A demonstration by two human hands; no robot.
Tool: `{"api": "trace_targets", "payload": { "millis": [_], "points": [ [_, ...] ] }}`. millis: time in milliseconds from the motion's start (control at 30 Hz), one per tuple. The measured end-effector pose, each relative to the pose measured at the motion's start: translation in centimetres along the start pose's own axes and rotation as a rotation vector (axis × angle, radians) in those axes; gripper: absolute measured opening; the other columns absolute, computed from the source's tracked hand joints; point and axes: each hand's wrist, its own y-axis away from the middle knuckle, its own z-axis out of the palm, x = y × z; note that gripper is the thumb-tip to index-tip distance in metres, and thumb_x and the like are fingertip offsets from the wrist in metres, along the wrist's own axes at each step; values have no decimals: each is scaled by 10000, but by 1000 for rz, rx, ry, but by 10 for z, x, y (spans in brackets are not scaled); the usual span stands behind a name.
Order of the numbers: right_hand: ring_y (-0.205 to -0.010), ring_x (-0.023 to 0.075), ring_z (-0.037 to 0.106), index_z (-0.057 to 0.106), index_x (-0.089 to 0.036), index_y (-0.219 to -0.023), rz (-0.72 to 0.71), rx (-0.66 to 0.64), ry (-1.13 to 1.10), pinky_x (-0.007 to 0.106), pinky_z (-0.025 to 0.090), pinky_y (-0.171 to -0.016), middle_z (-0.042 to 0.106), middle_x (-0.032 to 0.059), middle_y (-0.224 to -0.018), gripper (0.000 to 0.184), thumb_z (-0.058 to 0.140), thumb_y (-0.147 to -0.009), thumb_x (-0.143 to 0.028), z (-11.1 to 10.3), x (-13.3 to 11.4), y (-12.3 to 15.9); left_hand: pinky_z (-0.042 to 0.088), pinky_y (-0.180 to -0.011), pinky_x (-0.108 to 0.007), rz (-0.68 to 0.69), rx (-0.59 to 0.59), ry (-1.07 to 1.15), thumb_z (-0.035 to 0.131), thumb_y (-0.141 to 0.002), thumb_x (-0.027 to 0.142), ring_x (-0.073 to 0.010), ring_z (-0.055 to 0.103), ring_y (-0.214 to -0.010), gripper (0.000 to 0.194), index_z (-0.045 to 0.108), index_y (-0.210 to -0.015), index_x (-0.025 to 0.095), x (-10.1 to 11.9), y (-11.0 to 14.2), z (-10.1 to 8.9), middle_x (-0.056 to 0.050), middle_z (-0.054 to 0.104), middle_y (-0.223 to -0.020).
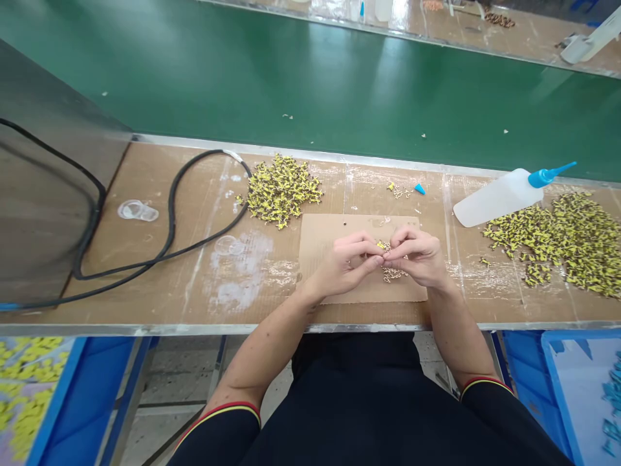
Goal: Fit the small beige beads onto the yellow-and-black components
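Over a flat piece of cardboard point(317, 243), my left hand point(352, 262) and my right hand point(414, 254) meet at their fingertips. Both are closed in a pinch. A small yellow piece point(381, 246) shows right at the fingertips, but which hand grips it is hard to make out. Beneath the hands lies a little heap of small pale, curly parts point(394, 274), partly covered by my fingers.
A heap of yellow-and-dark pieces point(281, 189) lies left; a larger heap point(577, 239) lies right, beside a tilted white squeeze bottle point(499, 197). Its blue cap point(420, 188) lies behind the cardboard. A black cable point(172, 207) loops left. Blue bins point(557, 388) stand below.
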Motion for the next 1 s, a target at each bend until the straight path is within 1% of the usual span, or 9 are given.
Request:
{"api": "trace_targets", "payload": {
  "millis": [133, 300, 433, 600, 667, 767, 833, 900, 1000],
  "points": [
    [-635, 125, 563, 787, -257, -777, -21, 20, 96, 281, 474, -548, 620, -1, -722, 145, 847, -830, -378, 2, -2, -1, 509, -679, -250, -24, -1, 4, 618, -989, 282, -126, 640, -726, 173, 707, -883, 180, -1, 0, -1, -36, 691, -809],
    [-650, 139, 569, 771, -258, -873, -46, 30, 232, 296, 488, -577, 662, 21, -777, 122, 713, -944, -339, 7, -6, -1, 487, -669, -254, -36, 57, -19, 589, -1002, 283, -121, 602, -687, 210, 677, -840, 182, -1, 0, 1, -14, 652, -747],
    [-640, 140, 537, 712, -233, -874, -14, -43, 272, 299, 467, -578, 655, 31, -810, 169, 635, -982, -337, 3, -7, -1, 496, -688, -264, -78, 49, -20, 583, -1010, 316, -126, 612, -704, 232, 655, -834, 183, -1, -1, 0, -16, 659, -756],
    [-668, 146, 539, 674, -214, -875, 69, -136, 379, 298, 458, -631, 658, 37, -842, 133, 612, -971, -281, -14, -1, -2, 506, -710, -269, -183, 198, -95, 537, -1034, 346, -131, 620, -765, 226, 654, -925, 186, -12, -2, -13, -37, 654, -848],
    [-677, 150, 546, 678, -209, -874, 118, -179, 464, 301, 455, -662, 658, 35, -832, 108, 615, -951, -250, -19, 4, -3, 516, -696, -256, -226, 221, -80, 525, -1036, 345, -117, 626, -747, 214, 654, -970, 188, -18, -1, -19, -39, 648, -888],
    [-698, 158, 569, 683, -200, -855, 178, -226, 551, 302, 443, -688, 662, 38, -827, 107, 614, -933, -224, -20, 10, -4, 538, -689, -233, -266, 259, -1, 576, -1004, 331, -95, 634, -719, 140, 600, -1045, 200, -26, 0, -24, -17, 646, -898],
    [-719, 164, 589, 684, -197, -850, 191, -255, 560, 299, 436, -690, 667, 42, -835, 114, 612, -934, -224, -19, 12, -4, 551, -694, -225, -285, 293, 52, 643, -957, 305, -90, 639, -715, 181, 553, -1082, 212, -28, 1, -25, 10, 644, -866],
    [-740, 170, 603, 684, -196, -852, 188, -281, 551, 296, 437, -694, 671, 45, -844, 119, 610, -939, -229, -18, 12, -5, 557, -708, -225, -309, 318, 66, 694, -911, 280, -90, 650, -722, 198, 559, -1034, 204, -28, 1, -24, 16, 653, -843],
    [-753, 173, 610, 681, -195, -849, 192, -305, 546, 291, 438, -693, 673, 48, -852, 133, 602, -949, -234, -17, 12, -6, 565, -738, -239, -361, 330, 17, 720, -882, 276, -106, 676, -752, 142, 624, -903, 173, -27, 0, -25, -14, 696, -855]
  ]
}}
